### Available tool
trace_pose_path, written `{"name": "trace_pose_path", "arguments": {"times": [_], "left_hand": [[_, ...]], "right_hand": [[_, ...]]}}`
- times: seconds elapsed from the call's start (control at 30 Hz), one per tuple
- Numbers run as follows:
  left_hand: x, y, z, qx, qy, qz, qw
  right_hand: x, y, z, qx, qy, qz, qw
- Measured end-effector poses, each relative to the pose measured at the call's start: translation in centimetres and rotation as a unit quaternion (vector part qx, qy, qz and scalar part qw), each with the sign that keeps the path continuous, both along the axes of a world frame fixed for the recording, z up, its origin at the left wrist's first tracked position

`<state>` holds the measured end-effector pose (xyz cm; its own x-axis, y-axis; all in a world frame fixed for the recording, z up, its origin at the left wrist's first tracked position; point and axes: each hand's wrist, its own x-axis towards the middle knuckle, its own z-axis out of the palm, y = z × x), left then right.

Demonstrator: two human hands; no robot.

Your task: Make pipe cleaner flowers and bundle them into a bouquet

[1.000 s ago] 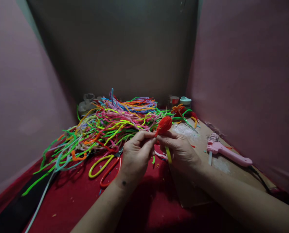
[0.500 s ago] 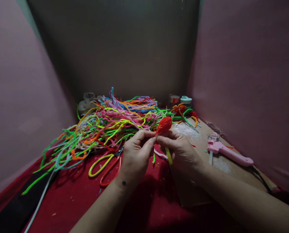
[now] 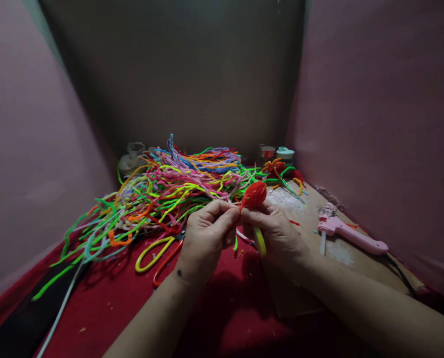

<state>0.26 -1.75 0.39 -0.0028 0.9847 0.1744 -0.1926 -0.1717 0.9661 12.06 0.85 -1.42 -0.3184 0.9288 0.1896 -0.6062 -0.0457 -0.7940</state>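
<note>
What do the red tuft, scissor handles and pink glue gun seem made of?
Red tuft: probably fuzzy chenille stems or yarn, matte, with ropy strands.
Scissor handles: likely smooth plastic, evenly coloured yellow and red.
Pink glue gun: apparently hard plastic, smooth and evenly coloured; gloss unclear.

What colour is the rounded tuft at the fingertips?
The tuft is bright red; the head view shows it best.

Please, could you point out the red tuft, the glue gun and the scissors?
Red tuft (image 3: 254, 194), head view: middle of its rounded part.
Glue gun (image 3: 352, 236), head view: its pink handle.
Scissors (image 3: 170, 239), head view: yellow handle, near the joint.
</note>
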Motion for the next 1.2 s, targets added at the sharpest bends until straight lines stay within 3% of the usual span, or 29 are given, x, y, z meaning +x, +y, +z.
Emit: {"name": "trace_pose_path", "arguments": {"times": [0.2,0.4,0.57,0.73,0.9,0.97,1.0,1.07,1.13,1.2], "left_hand": [[-0.2,-0.2,0.4,-0.064,-0.073,-0.083,0.992],[-0.2,-0.5,0.4,-0.089,-0.13,-0.165,0.974],[-0.6,-0.3,0.3,-0.089,-0.127,-0.211,0.965],[-0.4,-0.6,0.3,-0.051,-0.071,-0.167,0.982],[0.1,-0.9,0.0,0.069,0.145,-0.043,0.986],[0.2,-0.9,-0.6,0.175,0.258,0.038,0.949],[0.2,-0.8,-1.0,0.238,0.318,0.083,0.914],[0.2,-0.5,-1.8,0.343,0.445,0.167,0.81],[0.1,-0.3,-2.4,0.393,0.553,0.225,0.7],[-0.1,-0.1,-2.6,0.397,0.62,0.246,0.631]], "right_hand": [[0.2,0.0,-0.2,0.009,0.006,0.017,1.0],[1.2,0.2,-0.2,0.068,-0.041,0.071,0.994],[1.3,0.1,0.1,0.081,-0.042,0.021,0.996],[1.0,0.0,0.2,0.049,-0.012,0.017,0.999],[0.9,0.1,0.2,-0.004,0.0,0.017,1.0],[0.8,0.3,0.2,-0.001,0.009,0.011,1.0],[0.8,0.3,0.1,0.004,0.011,0.011,1.0],[0.7,0.4,0.0,0.015,0.002,0.008,1.0],[0.5,0.5,-0.2,0.023,-0.014,-0.003,1.0],[0.4,0.4,-0.5,0.032,-0.028,-0.028,0.999]]}}
